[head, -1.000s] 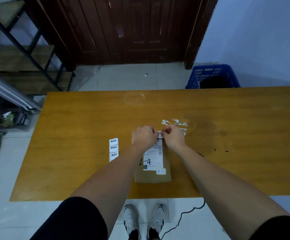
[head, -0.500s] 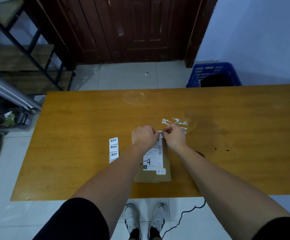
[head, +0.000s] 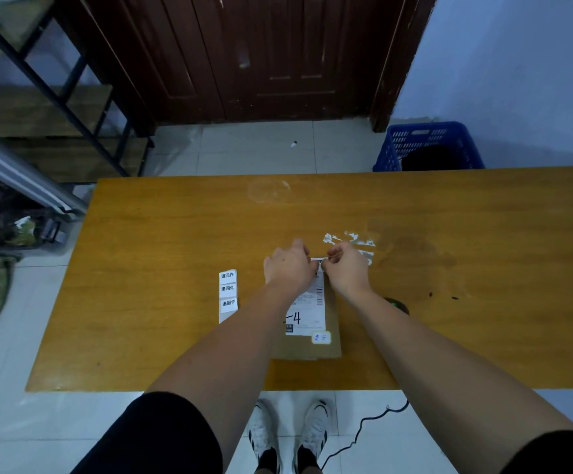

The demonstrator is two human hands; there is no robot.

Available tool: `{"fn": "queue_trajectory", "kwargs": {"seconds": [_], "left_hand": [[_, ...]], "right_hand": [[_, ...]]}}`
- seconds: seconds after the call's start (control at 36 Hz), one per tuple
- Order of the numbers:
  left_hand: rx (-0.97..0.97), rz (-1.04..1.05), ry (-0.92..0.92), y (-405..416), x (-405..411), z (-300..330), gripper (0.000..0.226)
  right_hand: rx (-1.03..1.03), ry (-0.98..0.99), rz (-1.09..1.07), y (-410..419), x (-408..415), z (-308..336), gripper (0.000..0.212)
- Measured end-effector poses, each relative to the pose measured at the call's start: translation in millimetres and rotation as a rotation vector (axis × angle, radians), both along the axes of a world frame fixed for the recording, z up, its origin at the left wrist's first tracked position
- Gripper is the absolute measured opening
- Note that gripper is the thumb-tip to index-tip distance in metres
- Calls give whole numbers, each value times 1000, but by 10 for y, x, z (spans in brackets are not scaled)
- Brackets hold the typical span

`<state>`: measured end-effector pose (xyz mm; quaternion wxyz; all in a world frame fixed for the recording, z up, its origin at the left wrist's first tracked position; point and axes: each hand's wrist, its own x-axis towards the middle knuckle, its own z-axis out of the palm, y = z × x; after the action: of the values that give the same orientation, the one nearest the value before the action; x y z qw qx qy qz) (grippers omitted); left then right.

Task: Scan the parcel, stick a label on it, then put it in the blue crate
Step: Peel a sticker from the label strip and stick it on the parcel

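A flat brown parcel (head: 331, 323) lies on the wooden table (head: 175, 241) near its front edge, with a white shipping form on top marked "-4". Both hands meet over the parcel's far end. My left hand (head: 287, 266) and my right hand (head: 345, 268) pinch a small white label (head: 317, 262) between their fingertips, just above the parcel. A strip of spare labels (head: 228, 294) lies left of the parcel. The blue crate (head: 427, 145) stands on the floor beyond the table's far right edge. A dark scanner (head: 396, 304) peeks out beside my right forearm.
White sticker scraps (head: 350, 239) cling to the table right of my hands. A black cable (head: 360, 427) hangs below the front edge near my feet. A dark door is ahead, metal shelving and clutter stand at the left.
Both hands have stayed over the parcel's far end with the small label. My left fingers have spread slightly; the parcel has not moved.
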<state>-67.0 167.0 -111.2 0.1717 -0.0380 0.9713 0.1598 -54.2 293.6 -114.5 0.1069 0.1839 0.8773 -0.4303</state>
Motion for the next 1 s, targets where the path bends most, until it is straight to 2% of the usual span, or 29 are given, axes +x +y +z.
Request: {"fn": "queue_trajectory", "kwargs": {"seconds": [0.11, 0.36, 0.58, 0.81, 0.86, 1.0], "left_hand": [[42, 6, -39, -16, -13, 19, 35], [83, 84, -5, 7, -13, -37, 29], [62, 112, 7, 25, -47, -109, 24], [257, 97, -85, -150, -51, -103, 18], [302, 95, -106, -171, -45, -84, 23], [278, 62, -89, -176, -22, -48, 37]], "right_hand": [[26, -3, -6, 8, 8, -2, 26], [-19, -9, 39, 30, 38, -66, 25], [-64, -49, -27, -4, 34, -97, 16], [-107, -72, 6, 46, 75, -80, 29], [-123, -75, 30, 65, 117, -82, 33], [-133, -63, 53, 74, 217, -115, 49]]}}
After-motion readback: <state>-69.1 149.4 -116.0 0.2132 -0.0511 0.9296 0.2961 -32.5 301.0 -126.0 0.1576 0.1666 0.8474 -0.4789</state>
